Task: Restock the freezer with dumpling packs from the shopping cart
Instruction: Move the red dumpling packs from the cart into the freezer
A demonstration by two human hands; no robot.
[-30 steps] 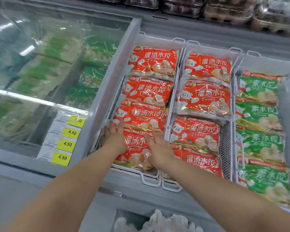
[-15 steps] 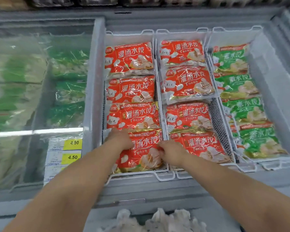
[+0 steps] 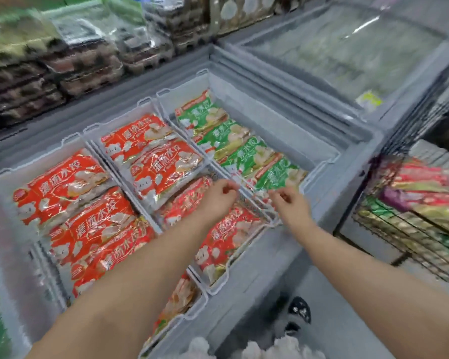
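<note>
The open freezer [image 3: 290,257] holds white wire baskets of dumpling packs. Red packs [image 3: 62,182] fill the left basket and more red packs [image 3: 163,167] fill the middle one. Green packs [image 3: 244,149] lie in a row in the right basket. My left hand [image 3: 218,198] hovers over the near end of the middle basket, fingers loosely curled and holding nothing. My right hand [image 3: 290,206] hovers over the near end of the green row, also loosely curled and holding nothing. The black wire shopping cart [image 3: 399,244] stands at the right, stacked with red, green and purple packs [image 3: 423,195].
Egg cartons [image 3: 83,66] are stacked on the shelf behind the freezer. A second freezer with a shut glass lid [image 3: 347,47] adjoins at the back right. A dark shoe [image 3: 300,310] shows on the grey floor below. The frame is motion-blurred.
Both hands have let go of the red pack in the left basket and moved right, above the middle and green baskets. The view has swung right, bringing the cart into sight.
</note>
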